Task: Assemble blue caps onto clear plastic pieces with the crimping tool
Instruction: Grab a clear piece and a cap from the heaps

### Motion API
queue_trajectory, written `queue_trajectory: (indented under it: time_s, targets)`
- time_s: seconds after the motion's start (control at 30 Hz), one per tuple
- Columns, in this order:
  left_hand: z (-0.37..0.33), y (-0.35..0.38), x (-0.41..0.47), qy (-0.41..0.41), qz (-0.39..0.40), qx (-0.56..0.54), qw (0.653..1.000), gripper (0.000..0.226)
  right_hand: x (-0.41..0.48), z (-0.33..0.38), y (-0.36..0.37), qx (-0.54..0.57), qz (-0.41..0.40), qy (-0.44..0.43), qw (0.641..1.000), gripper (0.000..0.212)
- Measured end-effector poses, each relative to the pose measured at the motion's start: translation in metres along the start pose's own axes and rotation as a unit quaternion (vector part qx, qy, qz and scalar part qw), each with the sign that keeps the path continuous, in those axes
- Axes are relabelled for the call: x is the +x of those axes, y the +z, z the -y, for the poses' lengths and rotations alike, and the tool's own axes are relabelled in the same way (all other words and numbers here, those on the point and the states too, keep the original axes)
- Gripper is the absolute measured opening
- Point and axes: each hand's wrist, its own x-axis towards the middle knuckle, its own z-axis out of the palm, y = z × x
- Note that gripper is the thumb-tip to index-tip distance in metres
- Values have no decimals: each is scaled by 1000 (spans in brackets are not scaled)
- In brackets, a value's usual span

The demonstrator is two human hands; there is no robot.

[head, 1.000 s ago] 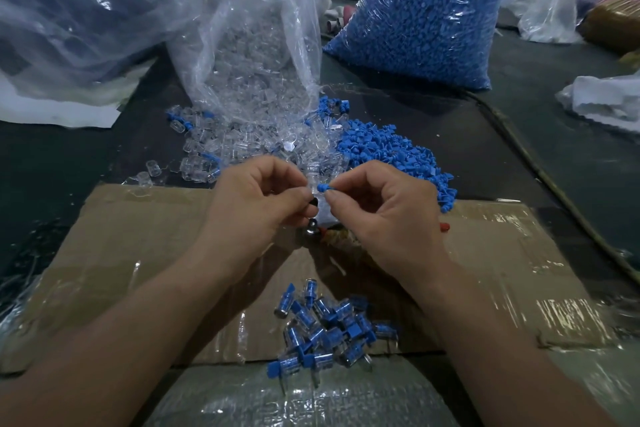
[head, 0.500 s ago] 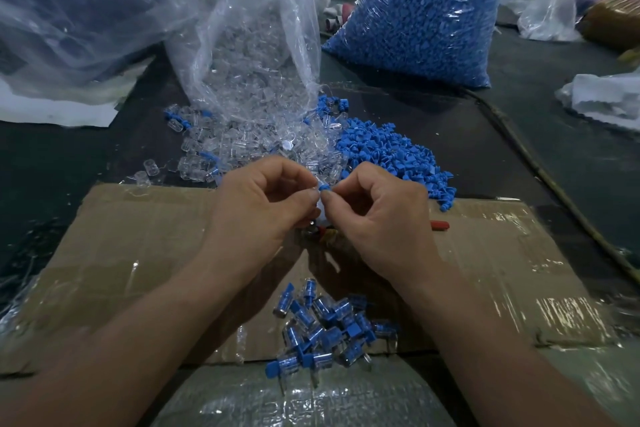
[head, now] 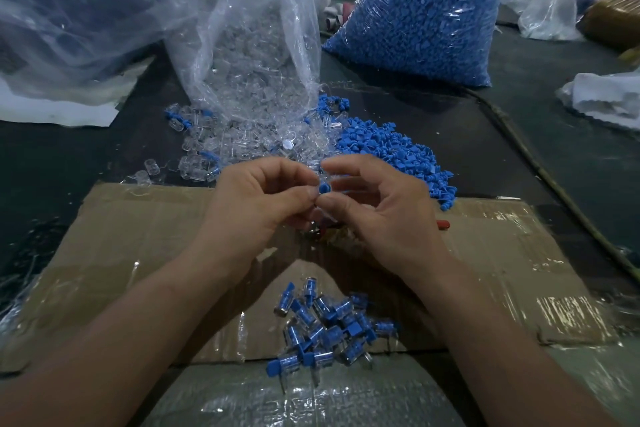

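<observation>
My left hand [head: 258,204] and my right hand [head: 377,215] meet above the cardboard sheet [head: 138,239]. Between their fingertips sits a blue cap [head: 324,188] on a clear plastic piece that is mostly hidden by my fingers. Both hands pinch this piece. Under my hands lies the crimping tool, of which only a red handle tip [head: 443,225] and a bit of metal show. Loose blue caps [head: 391,156] are heaped behind my right hand. Loose clear pieces [head: 242,139] spill from an open bag. A pile of assembled pieces [head: 329,326] lies near me on the cardboard.
A big bag of blue caps [head: 426,10] stands at the back right. The clear bag of clear pieces [head: 249,38] lies at the back centre, with another large plastic bag [head: 79,10] to its left. White wrapping [head: 609,97] lies at the far right. A taped box top [head: 294,399] is nearest me.
My hands have shifted slightly and my right fingers have opened out a little. The blue cap now shows more plainly between my fingertips.
</observation>
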Motion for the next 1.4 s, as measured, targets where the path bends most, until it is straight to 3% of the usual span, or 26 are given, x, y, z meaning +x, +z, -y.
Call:
queue_trajectory:
  time_s: [0.43, 0.6, 0.8, 1.4]
  targets:
    - [0, -2, 2, -63, -7, -52, 997, 7, -2, -5, 3, 74, 12, -26, 997, 36]
    - [-2, -3, 2, -82, 4, -47, 996, 8, -1, -9, 4, 36, -18, -86, 995, 33]
    - [-4, -4, 3, -128, 27, -123, 984, 21, 0, -12, 3, -7, -58, -129, 990, 33]
    - [-2, -6, 4, -129, 44, -54, 989, 6, -2, -9, -2, -60, -14, -143, 988, 26]
